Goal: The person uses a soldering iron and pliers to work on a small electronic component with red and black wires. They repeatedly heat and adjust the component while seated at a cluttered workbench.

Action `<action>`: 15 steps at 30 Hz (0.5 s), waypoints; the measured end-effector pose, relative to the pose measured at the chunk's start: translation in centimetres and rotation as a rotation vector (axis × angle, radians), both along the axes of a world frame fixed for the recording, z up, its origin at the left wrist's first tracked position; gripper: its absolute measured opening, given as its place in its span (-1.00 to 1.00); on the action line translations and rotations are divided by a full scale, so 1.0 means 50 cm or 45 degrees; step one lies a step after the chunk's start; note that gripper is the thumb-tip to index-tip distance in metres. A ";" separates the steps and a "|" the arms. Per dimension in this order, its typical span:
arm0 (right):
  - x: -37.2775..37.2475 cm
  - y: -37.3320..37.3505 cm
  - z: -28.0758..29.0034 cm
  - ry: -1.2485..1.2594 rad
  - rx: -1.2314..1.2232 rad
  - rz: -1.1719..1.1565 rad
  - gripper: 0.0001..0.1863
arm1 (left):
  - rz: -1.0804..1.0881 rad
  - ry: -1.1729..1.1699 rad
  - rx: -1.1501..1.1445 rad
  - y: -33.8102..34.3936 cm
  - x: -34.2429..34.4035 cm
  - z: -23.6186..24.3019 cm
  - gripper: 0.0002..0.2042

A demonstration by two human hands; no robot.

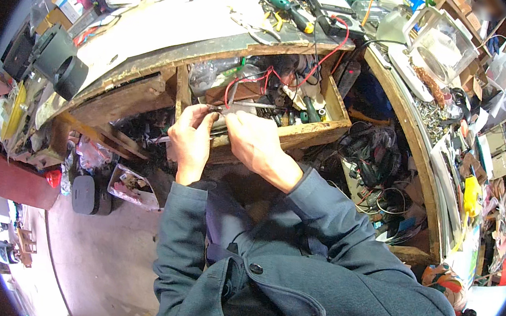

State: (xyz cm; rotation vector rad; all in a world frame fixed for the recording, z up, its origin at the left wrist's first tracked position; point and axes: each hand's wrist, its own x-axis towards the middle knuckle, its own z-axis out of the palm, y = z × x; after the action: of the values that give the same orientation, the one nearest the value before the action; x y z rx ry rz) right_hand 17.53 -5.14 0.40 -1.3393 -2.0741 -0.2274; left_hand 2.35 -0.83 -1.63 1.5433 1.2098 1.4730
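Both my hands work close together over the front edge of an open wooden drawer (318,130). My left hand (191,140) is closed in a pinch; a small dark piece shows at its fingertips, too small to name. Beside it, my right hand (255,143) is closed, its knuckles upward. A red wire (230,89) runs down to the right fingertips, and its end is hidden there. It comes from a dark box-shaped device (333,23) on the bench and loops through the drawer. Inside the drawer lie a screwdriver with a dark handle (311,110), clear plastic bags (209,74) and small parts.
On the bench above are a large white sheet (175,19), pliers (259,32) and a green-handled tool (283,4). A black cylindrical device (61,61) stands at the left. Tangled cables (381,155) fill the space right of the drawer. A dark bin (88,196) sits on the floor.
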 end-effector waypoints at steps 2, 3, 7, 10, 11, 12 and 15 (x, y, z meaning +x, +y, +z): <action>0.005 -0.016 -0.004 -0.023 -0.032 -0.048 -0.89 | -0.024 -0.004 0.042 0.000 -0.002 -0.005 -0.81; 0.009 -0.011 -0.006 0.004 0.000 -0.008 -0.91 | -0.056 -0.032 0.031 -0.002 -0.001 -0.006 -0.81; -0.008 0.027 -0.015 0.073 0.055 0.058 -0.92 | -0.051 -0.039 0.027 -0.009 0.000 0.004 -0.82; -0.013 0.012 -0.004 0.064 0.038 0.035 -0.90 | -0.005 -0.043 0.007 -0.008 -0.001 0.010 -0.83; -0.007 -0.004 -0.005 0.037 0.005 -0.010 -0.88 | -0.010 -0.055 -0.011 -0.009 0.002 0.008 -0.83; -0.004 -0.004 -0.007 0.028 0.005 -0.015 -0.87 | -0.034 -0.037 0.007 -0.007 0.001 0.007 -0.83; 0.003 -0.004 -0.002 -0.018 -0.023 -0.035 -0.87 | -0.108 0.033 0.007 -0.014 0.004 0.020 -0.83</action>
State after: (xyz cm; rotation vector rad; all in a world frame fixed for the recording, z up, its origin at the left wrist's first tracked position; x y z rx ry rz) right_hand 17.68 -5.33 0.29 -1.3817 -2.0751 -0.2311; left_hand 2.56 -1.53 -0.62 1.6023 1.1420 1.4068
